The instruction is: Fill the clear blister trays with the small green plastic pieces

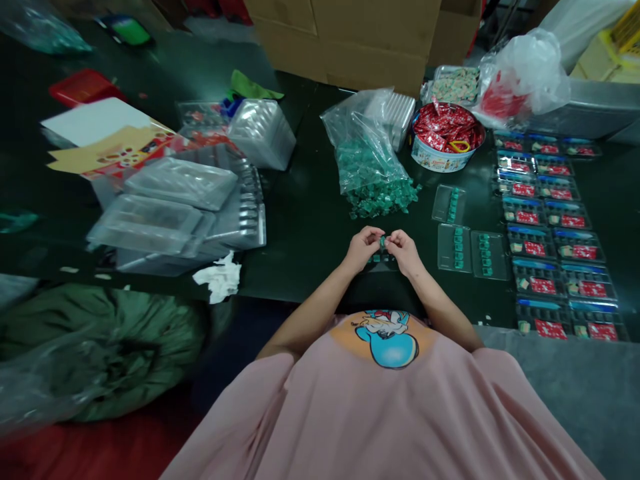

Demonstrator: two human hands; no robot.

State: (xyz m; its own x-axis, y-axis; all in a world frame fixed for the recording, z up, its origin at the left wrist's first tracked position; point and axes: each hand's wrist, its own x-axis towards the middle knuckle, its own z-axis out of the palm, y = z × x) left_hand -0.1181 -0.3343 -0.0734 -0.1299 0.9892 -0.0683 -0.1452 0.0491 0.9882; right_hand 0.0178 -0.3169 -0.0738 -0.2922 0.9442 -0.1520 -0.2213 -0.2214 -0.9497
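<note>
Close together at the table's front edge, my left hand (pixel 365 248) and my right hand (pixel 403 251) pinch a small green translucent plastic piece (pixel 383 241) between their fingertips. Just below the fingers lie a few more small green pieces (pixel 377 258), partly hidden by the hands. Beyond them a heap of green pieces (pixel 383 199) spills from an open clear plastic bag (pixel 367 157). To the right of my right hand are three clear plastic trays (pixel 465 248), each with a row of green pieces in it.
Filled trays (pixel 527 218) with blue pens and red packets stand in columns at the right. A round tin (pixel 443 160) of red packets is at the back. Stacked clear trays (pixel 170 220) and a crumpled white tissue (pixel 220 279) lie left. A cardboard box (pixel 350 40) borders the far side.
</note>
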